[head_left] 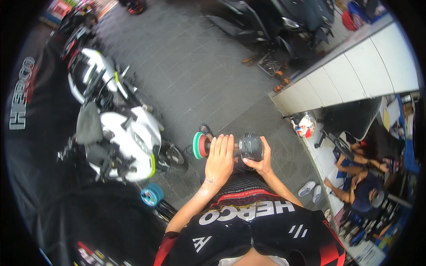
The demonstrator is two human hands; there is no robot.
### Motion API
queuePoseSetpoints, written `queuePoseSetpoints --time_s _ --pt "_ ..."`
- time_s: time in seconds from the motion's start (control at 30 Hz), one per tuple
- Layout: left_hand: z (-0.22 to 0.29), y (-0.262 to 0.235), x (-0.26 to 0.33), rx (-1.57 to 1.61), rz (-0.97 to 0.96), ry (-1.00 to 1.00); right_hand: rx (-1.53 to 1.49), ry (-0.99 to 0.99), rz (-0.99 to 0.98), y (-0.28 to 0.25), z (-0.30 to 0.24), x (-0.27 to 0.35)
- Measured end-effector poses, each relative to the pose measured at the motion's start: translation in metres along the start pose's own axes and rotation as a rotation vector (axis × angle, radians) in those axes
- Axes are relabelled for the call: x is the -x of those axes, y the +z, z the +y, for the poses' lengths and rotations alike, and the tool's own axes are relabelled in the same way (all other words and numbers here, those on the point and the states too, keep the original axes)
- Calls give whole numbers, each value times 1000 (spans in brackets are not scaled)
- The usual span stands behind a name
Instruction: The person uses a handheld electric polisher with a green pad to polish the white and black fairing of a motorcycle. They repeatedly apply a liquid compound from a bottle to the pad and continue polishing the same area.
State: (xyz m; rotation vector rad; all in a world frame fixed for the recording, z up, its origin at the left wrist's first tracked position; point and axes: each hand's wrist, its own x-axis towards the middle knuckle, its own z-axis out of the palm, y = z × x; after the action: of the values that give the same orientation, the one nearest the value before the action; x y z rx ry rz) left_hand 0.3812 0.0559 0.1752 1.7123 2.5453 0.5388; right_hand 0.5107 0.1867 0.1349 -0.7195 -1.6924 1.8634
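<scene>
Left hand [220,155], near the centre of the frame, laid over the neck of a handheld polisher [252,146], fingers extended; right hand [263,160] gripping the rounded dark end. The tool lies roughly level across the frame, its green-and-red pad [199,146] facing left. Left of centre: a white motorcycle [133,142] beside a black sheet [35,155]. Lower left: a blue cylindrical object [152,194]. Upper right of centre: a dark scooter [266,22]. Right: grey shoes [306,189] and a person in a dark shirt [364,190].
</scene>
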Motion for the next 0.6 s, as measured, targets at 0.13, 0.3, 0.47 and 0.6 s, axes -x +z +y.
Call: queuePoseSetpoints --time_s 0.13,0.3,0.47,0.6 --pt "8 4 73 -16 134 -212 100 4 -224 14 -4 26" --pt "2 -2 154 -46 260 -537 185 -19 -502 75 3 55" --pt "-19 22 263 179 212 -804 412 -39 -885 134 -6 105" --pt "-8 -3 335 288 265 -1045 373 -48 -1107 190 7 139"
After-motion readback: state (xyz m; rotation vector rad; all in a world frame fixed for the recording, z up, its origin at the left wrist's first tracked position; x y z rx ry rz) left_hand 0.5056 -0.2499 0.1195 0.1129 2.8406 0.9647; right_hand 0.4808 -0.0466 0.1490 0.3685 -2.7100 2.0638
